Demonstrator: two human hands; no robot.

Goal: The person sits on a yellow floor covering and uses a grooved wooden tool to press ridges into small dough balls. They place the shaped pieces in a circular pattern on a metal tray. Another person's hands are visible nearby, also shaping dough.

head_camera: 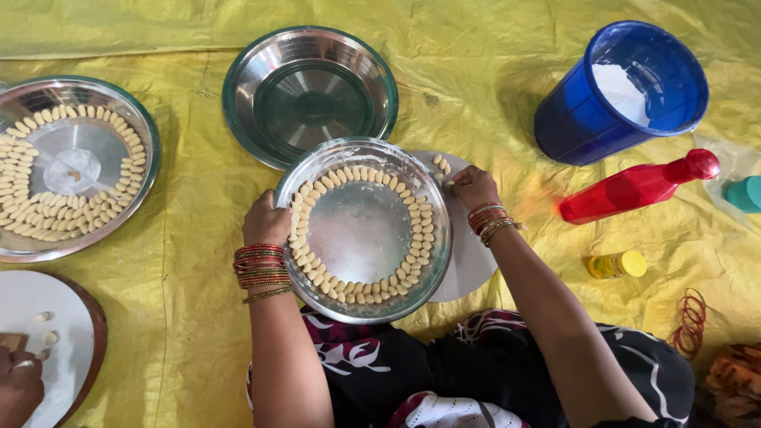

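**Dough pieces ringed in a steel plate**

The left hand (pixel 266 223) grips the rim of the steel plate (pixel 363 230), fingers closed on it. The right hand (pixel 473 186) pinches a dough piece (pixel 449 184) over the white board (pixel 469 261), by the plate's edge.

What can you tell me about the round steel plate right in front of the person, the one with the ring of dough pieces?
The steel plate is round, shiny and shallow with a raised rim, dusted white inside. Small pale dough pieces line its inner edge in a nearly closed ring. It overlaps a white round board on the yellow sheet. The left hand holds its left rim; the right hand is at its upper right edge.
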